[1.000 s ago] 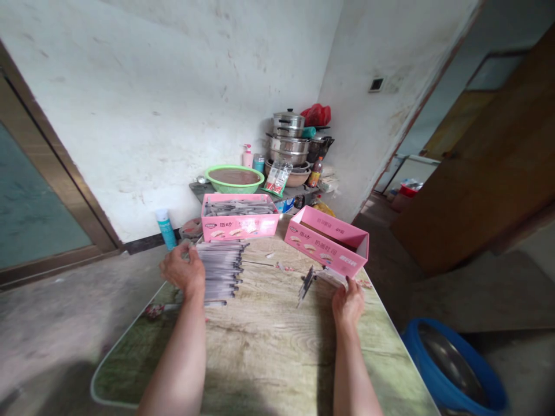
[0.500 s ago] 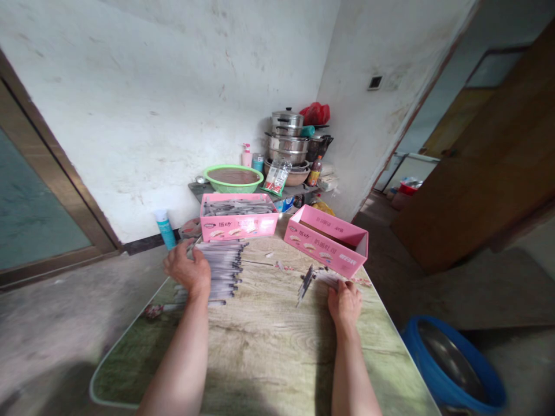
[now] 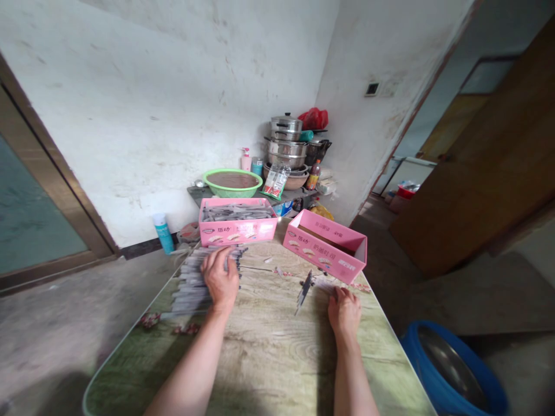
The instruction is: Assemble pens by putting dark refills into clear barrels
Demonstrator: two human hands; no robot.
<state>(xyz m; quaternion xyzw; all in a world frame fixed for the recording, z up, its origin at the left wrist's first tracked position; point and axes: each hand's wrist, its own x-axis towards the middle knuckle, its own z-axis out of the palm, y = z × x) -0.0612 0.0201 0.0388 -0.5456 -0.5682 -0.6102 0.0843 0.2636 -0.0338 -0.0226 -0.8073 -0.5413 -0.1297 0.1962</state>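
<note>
Slim pens (image 3: 191,289) with pale barrels and dark tips lie side by side in a row on the left of the table, tips toward the right. Over the right part of that row rests my left hand (image 3: 221,280), fingers curved and thumb apart, with no pen visibly gripped. My right hand (image 3: 346,312) lies on the table in front of the right pink box, its fingers curled around what look like pale pens. Left of it a small dark, slanted cluster of pens (image 3: 304,290) shows. My fingertips are partly hidden.
A pink box (image 3: 237,231) full of pens stands at the back left; a second pink box (image 3: 325,245) is at the back right. Behind are a green basin (image 3: 233,189) and stacked pots (image 3: 286,150). A blue tub (image 3: 451,370) stands right of the table (image 3: 269,358).
My left hand has moved right across the row of pens, from its left end toward the tips. My right hand stays almost in place. The view has tilted slightly.
</note>
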